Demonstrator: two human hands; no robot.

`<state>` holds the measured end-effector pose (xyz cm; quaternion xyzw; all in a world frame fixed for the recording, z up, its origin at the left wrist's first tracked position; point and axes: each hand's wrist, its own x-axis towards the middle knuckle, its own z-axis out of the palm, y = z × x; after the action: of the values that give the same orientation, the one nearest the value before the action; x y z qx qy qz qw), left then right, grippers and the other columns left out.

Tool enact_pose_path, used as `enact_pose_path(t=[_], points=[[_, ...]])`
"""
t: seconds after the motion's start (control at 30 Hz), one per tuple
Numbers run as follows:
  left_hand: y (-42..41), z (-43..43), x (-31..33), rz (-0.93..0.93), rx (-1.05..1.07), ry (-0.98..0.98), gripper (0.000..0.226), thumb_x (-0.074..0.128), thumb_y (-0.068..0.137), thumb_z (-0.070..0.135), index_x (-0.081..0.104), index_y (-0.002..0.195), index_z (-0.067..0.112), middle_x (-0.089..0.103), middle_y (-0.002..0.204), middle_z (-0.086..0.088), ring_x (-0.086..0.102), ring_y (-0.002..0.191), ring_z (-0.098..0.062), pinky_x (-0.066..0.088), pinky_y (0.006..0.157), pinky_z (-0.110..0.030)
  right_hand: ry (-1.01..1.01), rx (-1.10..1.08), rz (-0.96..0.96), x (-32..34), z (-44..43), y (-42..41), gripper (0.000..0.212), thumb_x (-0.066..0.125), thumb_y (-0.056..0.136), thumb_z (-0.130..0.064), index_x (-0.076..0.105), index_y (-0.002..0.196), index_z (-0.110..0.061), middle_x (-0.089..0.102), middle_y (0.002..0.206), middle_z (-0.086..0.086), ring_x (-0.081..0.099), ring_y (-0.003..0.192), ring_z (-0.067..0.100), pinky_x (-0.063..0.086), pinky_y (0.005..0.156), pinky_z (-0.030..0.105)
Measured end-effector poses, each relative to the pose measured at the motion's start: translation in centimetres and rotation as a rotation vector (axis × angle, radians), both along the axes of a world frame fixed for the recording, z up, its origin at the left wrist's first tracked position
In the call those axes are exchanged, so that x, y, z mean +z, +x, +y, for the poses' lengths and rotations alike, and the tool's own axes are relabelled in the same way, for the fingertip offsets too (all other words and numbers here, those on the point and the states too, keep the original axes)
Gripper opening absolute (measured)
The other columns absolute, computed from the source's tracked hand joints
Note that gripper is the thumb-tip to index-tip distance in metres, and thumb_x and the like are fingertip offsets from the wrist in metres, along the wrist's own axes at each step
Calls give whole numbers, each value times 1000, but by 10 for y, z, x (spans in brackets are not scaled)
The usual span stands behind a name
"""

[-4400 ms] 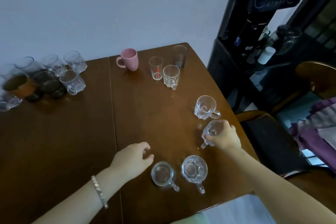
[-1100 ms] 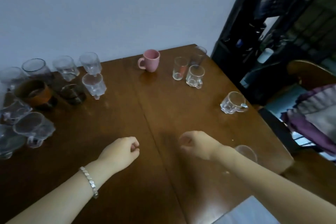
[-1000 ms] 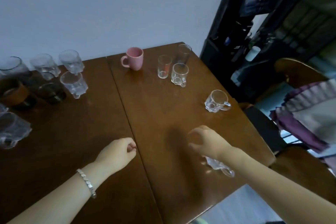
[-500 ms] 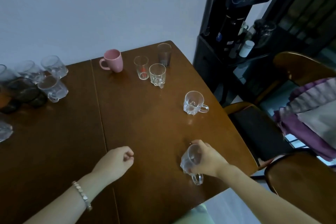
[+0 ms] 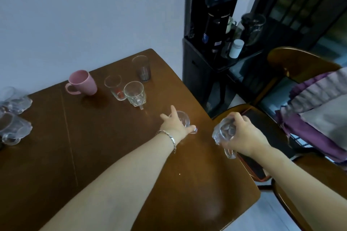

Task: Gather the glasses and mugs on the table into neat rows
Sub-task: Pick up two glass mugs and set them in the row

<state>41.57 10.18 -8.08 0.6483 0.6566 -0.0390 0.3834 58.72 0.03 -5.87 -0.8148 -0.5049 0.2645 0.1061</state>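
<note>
At the left edge of the frame, a cluster of clear glass mugs is seen on the brown wooden table. Toward the upper middle stand a pink ceramic mug, a small clear tumbler with red print, a clear faceted handled mug and a tall dark-tinted tumbler, all upright.

At centre, the left hand is laid over a clear glass mug near the table's right edge, fingers spread around it; whether the grip is closed cannot be told. That mug stands upright, handle toward frame right.

At right, a small clear handled glass mug is held off the table in the right hand, fingers wrapped round the rim and body. It is tilted, mouth toward upper left, long axis diagonal, handle hanging down.

Risk is judged: the lifted mug hangs past the table edge, so a slip would drop it on the floor; the reached mug could be knocked off the edge.
</note>
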Motion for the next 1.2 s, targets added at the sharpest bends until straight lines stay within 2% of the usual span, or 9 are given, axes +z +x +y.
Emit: enact_pose_path(t=[0.17,0.3,0.37,0.47,0.57,0.67,0.83,1.07,1.2], points=[[4,11,-19,34,-141,15,78,69,80,29,23,143,35,23,140,-13,54,114,-41,49,97,-41,-33,5,98,-16,0,-6,77,80,65,-37,36,128,-30,47,115,-3,61,91,19,56,75,34],[-3,7,-18,1,-268,-49,57,64,80,22,41,129,38,0,152,-5,22,131,-39,42,97,-38,-89,19,117,-25,-5,-18,76,79,67,-35,35,130,-29,47,118,-2,61,90,18,52,67,27],[-6,-1,-22,-45,-261,6,49,61,82,27,45,127,36,3,153,-5,15,133,-37,40,100,-41,-101,20,109,-27,-10,-25,73,78,68,-37,37,127,-30,48,116,-3,62,86,18,51,63,26],[-19,-14,-29,-104,-223,164,59,63,84,21,39,137,35,21,143,-3,24,127,-32,51,93,-40,-135,23,96,-28,-16,-37,75,79,65,-38,36,127,-32,46,117,-3,63,88,18,51,63,26],[-48,-27,-28,-179,-115,208,80,72,78,18,27,144,24,30,144,1,30,130,-25,43,102,-36,-139,52,60,-23,-18,-57,73,78,68,-40,35,126,-33,46,118,-4,64,86,16,50,59,22],[-104,-47,-21,-230,-53,182,79,78,73,21,34,139,21,36,141,5,36,129,-18,39,108,-32,-118,107,56,-17,-15,-88,70,76,69,-42,35,125,-35,46,117,-5,63,86,16,56,66,28],[-241,-87,-1,-227,99,208,80,84,65,25,41,132,28,35,129,5,49,117,-13,48,100,-28,-148,281,29,-3,1,-176,80,76,70,-42,28,133,-33,44,122,-5,63,86,16,56,63,25],[-450,-112,31,-31,194,303,81,83,67,31,42,137,25,39,133,3,45,123,-15,47,102,-31,-135,453,98,15,22,-340,79,79,68,-39,32,131,-34,39,112,-12,61,92,14,49,62,19],[-538,-99,41,79,192,346,82,81,67,38,42,139,24,42,130,1,46,121,-18,46,101,-32,-109,496,187,20,35,-426,78,79,67,-37,33,130,-34,43,117,-9,60,96,14,50,67,20]])
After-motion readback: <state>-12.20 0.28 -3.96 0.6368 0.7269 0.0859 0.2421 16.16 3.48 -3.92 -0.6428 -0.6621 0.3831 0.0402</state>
